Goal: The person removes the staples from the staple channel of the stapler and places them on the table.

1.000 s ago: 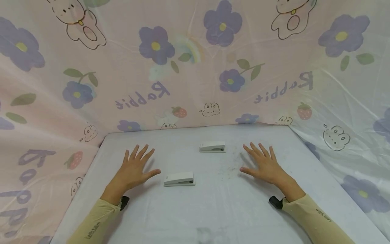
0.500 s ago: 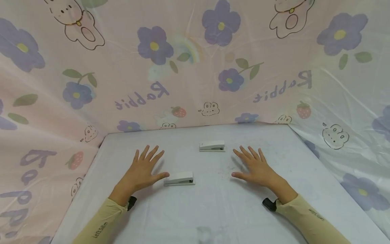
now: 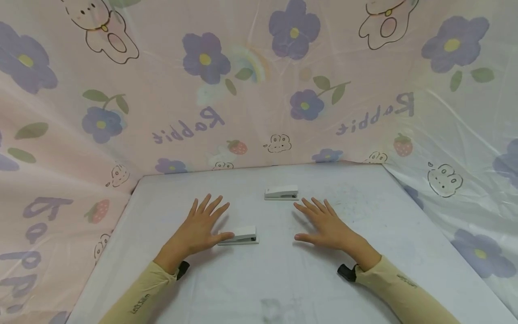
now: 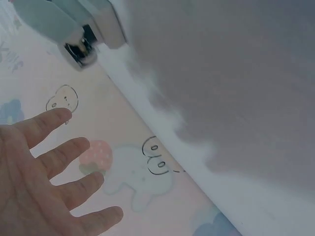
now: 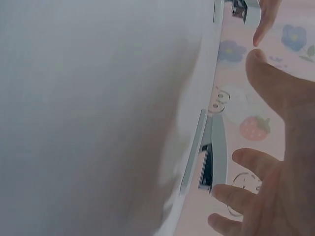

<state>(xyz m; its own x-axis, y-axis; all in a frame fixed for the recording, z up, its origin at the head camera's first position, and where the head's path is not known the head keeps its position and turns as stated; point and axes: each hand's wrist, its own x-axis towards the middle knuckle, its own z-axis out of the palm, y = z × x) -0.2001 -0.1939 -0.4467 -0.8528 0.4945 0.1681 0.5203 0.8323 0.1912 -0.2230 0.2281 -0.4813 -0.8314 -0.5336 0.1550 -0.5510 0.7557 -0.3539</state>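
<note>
Two white staplers lie on the white table. The nearer stapler (image 3: 246, 235) is left of centre, and the thumb of my left hand (image 3: 198, 231) overlaps its left end in the head view. That hand's fingers are spread and straight, holding nothing. The farther stapler (image 3: 281, 193) lies toward the back, with the fingertips of my right hand (image 3: 325, 227) just right of and in front of it. My right hand is spread too, with nothing in it. In the right wrist view the farther stapler (image 5: 219, 152) shows beyond the fingers; in the left wrist view the nearer stapler (image 4: 81, 29) appears at the top.
The white table (image 3: 275, 279) has faint smudges on its surface. A curtain (image 3: 251, 103) printed with flowers, rabbits and strawberries hangs behind and along both sides. Each wrist wears a black camera under a tan sleeve (image 3: 133, 297).
Both hands have moved inward: the left one to the right until its thumb overlaps the nearer stapler, the right one to the left toward the farther stapler. The staplers have stayed put.
</note>
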